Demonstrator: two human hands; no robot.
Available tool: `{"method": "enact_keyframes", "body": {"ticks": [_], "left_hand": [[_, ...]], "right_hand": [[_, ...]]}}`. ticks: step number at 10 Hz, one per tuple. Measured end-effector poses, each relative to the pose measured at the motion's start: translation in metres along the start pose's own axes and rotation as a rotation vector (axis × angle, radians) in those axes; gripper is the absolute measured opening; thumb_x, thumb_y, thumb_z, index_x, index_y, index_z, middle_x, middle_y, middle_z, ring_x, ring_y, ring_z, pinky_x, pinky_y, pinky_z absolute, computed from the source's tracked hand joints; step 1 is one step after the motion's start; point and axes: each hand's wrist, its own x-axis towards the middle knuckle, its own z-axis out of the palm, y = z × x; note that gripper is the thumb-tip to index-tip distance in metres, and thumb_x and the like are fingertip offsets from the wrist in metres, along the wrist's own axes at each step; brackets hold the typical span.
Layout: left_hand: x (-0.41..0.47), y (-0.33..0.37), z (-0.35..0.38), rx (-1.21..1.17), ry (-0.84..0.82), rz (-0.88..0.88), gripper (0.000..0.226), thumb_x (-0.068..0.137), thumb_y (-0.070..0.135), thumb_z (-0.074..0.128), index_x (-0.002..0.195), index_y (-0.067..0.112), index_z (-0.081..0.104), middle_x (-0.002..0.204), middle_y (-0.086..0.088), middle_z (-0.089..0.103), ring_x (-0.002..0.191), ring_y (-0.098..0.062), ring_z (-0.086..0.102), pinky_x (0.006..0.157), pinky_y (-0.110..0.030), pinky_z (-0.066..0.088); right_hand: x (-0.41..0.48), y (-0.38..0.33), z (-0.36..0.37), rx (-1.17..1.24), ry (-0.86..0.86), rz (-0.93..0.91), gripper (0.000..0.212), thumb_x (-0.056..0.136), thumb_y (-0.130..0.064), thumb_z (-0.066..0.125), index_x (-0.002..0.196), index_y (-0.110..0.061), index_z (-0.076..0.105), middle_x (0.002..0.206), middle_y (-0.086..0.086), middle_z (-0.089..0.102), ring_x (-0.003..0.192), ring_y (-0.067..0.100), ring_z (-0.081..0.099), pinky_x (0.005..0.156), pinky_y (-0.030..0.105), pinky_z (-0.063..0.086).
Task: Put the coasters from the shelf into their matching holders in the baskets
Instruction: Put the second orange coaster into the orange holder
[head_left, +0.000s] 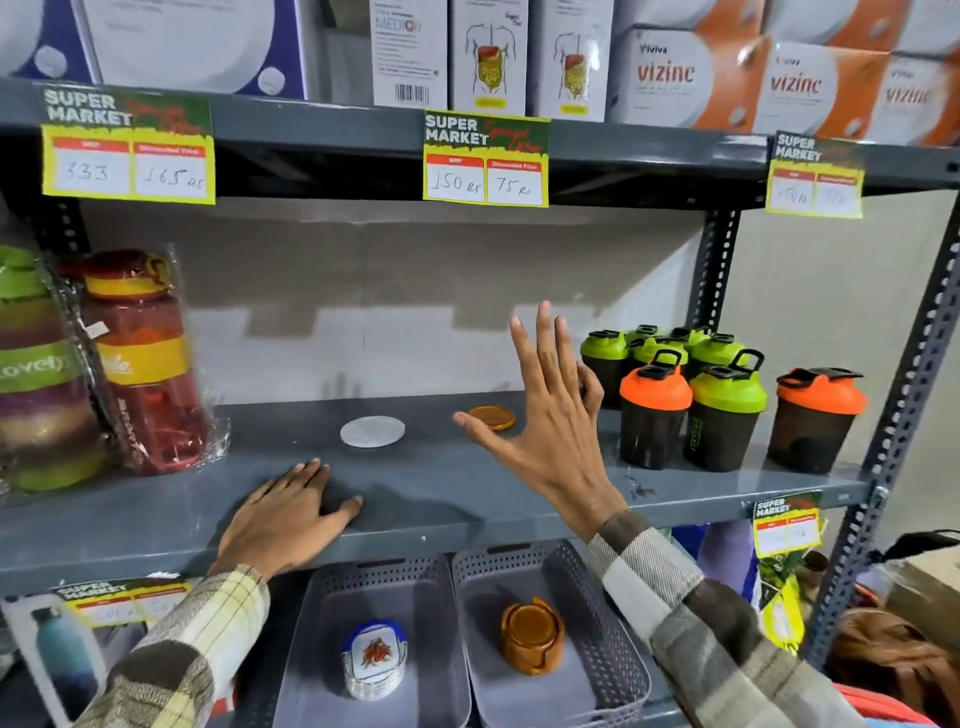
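A white round coaster (372, 431) lies flat on the grey shelf (426, 493). An orange-brown coaster (492, 418) lies to its right, partly behind my right hand (550, 415), which is raised above the shelf with fingers spread and holds nothing. My left hand (283, 517) rests palm down on the shelf's front edge, empty. Below the shelf stand two grey perforated baskets. The left basket (332, 597) contains a white holder with a floral print (374, 660). The right basket (608, 623) contains an orange-brown holder (532, 636).
Shaker bottles with green and orange lids (691, 400) crowd the shelf's right side. Large wrapped bottles (140, 364) stand at the left. Price tags (485, 161) hang from the shelf above, which carries boxes. A perforated metal upright (893, 415) runs down the right.
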Motion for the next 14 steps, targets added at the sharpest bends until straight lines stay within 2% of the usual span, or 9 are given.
{"method": "enact_keyframes", "body": {"ticks": [1, 3, 4, 6, 7, 10, 11, 13, 14], "left_hand": [[0.0, 0.0, 0.002, -0.003, -0.01, 0.012, 0.089, 0.089, 0.074, 0.02, 0.158, 0.018, 0.012, 0.167, 0.005, 0.005, 0.152, -0.011, 0.006, 0.123, -0.035, 0.006], [-0.001, -0.001, 0.002, -0.044, 0.031, 0.004, 0.089, 0.088, 0.075, 0.023, 0.158, 0.021, 0.014, 0.166, 0.007, 0.007, 0.151, -0.008, 0.007, 0.122, -0.032, 0.006], [-0.001, -0.001, 0.002, -0.059, 0.051, -0.007, 0.089, 0.087, 0.076, 0.024, 0.158, 0.023, 0.015, 0.166, 0.009, 0.008, 0.151, -0.007, 0.006, 0.121, -0.032, 0.007], [-0.002, 0.001, 0.002, -0.06, 0.065, -0.014, 0.088, 0.087, 0.076, 0.025, 0.158, 0.025, 0.015, 0.166, 0.01, 0.008, 0.151, -0.007, 0.006, 0.121, -0.034, 0.009], [-0.001, 0.001, 0.002, -0.056, 0.062, -0.021, 0.087, 0.087, 0.076, 0.025, 0.158, 0.025, 0.016, 0.166, 0.01, 0.009, 0.151, -0.007, 0.007, 0.121, -0.034, 0.009], [-0.006, 0.003, -0.004, -0.064, 0.026, -0.019, 0.086, 0.088, 0.075, 0.026, 0.158, 0.024, 0.016, 0.166, 0.009, 0.008, 0.151, -0.008, 0.007, 0.12, -0.034, 0.008], [-0.007, 0.004, -0.006, -0.068, 0.019, -0.021, 0.087, 0.089, 0.074, 0.025, 0.158, 0.023, 0.016, 0.166, 0.009, 0.008, 0.151, -0.008, 0.007, 0.12, -0.033, 0.007], [-0.006, 0.004, -0.003, -0.056, 0.014, -0.016, 0.089, 0.088, 0.075, 0.023, 0.158, 0.02, 0.016, 0.166, 0.006, 0.009, 0.151, -0.01, 0.008, 0.122, -0.033, 0.007], [-0.005, 0.003, -0.003, -0.056, 0.023, -0.011, 0.087, 0.089, 0.074, 0.026, 0.157, 0.019, 0.02, 0.166, 0.005, 0.013, 0.151, -0.011, 0.011, 0.122, -0.033, 0.009]], "right_hand": [[0.015, 0.019, 0.032, 0.017, -0.105, 0.059, 0.108, 0.081, -0.081, 0.054, 0.164, -0.032, 0.004, 0.173, -0.006, -0.011, 0.161, 0.015, -0.005, 0.124, 0.041, 0.009], [0.024, 0.061, 0.097, -0.011, -0.385, 0.226, 0.112, 0.082, -0.075, 0.06, 0.164, -0.024, 0.003, 0.173, -0.004, -0.013, 0.161, 0.021, 0.001, 0.124, 0.058, 0.017], [0.027, 0.075, 0.121, 0.009, -0.518, 0.304, 0.117, 0.081, -0.074, 0.062, 0.164, -0.022, -0.002, 0.173, 0.0, -0.013, 0.161, 0.024, 0.0, 0.126, 0.06, 0.012], [0.039, 0.093, 0.159, 0.007, -0.654, 0.402, 0.12, 0.079, -0.077, 0.062, 0.164, -0.019, 0.0, 0.163, 0.014, 0.035, 0.153, 0.032, 0.029, 0.121, 0.056, 0.018], [0.041, 0.095, 0.166, -0.023, -0.667, 0.397, 0.107, 0.085, -0.073, 0.056, 0.163, -0.02, 0.005, 0.149, 0.014, 0.054, 0.143, 0.035, 0.044, 0.116, 0.058, 0.021], [0.031, 0.078, 0.144, -0.083, -0.454, 0.241, 0.092, 0.086, -0.066, 0.06, 0.153, -0.015, 0.026, 0.119, 0.017, 0.072, 0.124, 0.036, 0.059, 0.103, 0.049, 0.028], [0.02, 0.06, 0.115, 0.054, -0.283, 0.188, 0.086, 0.082, -0.069, 0.063, 0.148, -0.023, 0.031, 0.114, 0.007, 0.075, 0.121, 0.03, 0.062, 0.099, 0.043, 0.025], [-0.003, 0.02, 0.038, 0.197, -0.006, 0.074, 0.09, 0.069, -0.08, 0.066, 0.141, -0.035, 0.035, 0.125, -0.01, 0.069, 0.118, 0.014, 0.055, 0.088, 0.029, 0.017], [-0.01, 0.004, 0.001, 0.203, 0.143, 0.013, 0.09, 0.067, -0.079, 0.068, 0.139, -0.033, 0.039, 0.128, -0.009, 0.067, 0.117, 0.014, 0.054, 0.09, 0.03, 0.02]]}}
